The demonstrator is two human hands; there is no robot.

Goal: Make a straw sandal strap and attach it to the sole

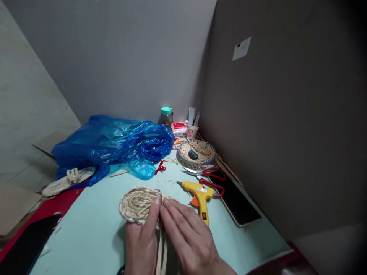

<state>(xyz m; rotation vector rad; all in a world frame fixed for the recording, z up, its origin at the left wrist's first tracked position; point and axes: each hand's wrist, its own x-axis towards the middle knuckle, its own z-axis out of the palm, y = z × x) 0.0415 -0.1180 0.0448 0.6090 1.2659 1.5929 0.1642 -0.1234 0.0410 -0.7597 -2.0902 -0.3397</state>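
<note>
head view, coarse braided oval (136, 206), narrow strands (159, 250)

One left hand (140, 242) and one right hand (186, 231), two in all. Two braided straw pieces (134, 206) (69, 182). One each: glue gun (201, 192), pair of scissors (200, 175), phone (236, 200), woven basket (197, 165), thread spool (193, 155), paper cup (192, 132), lidded jar (166, 116), red-and-white packet (179, 130), red cord (160, 168), heap of blue plastic (114, 141), wall card (243, 49).
</note>
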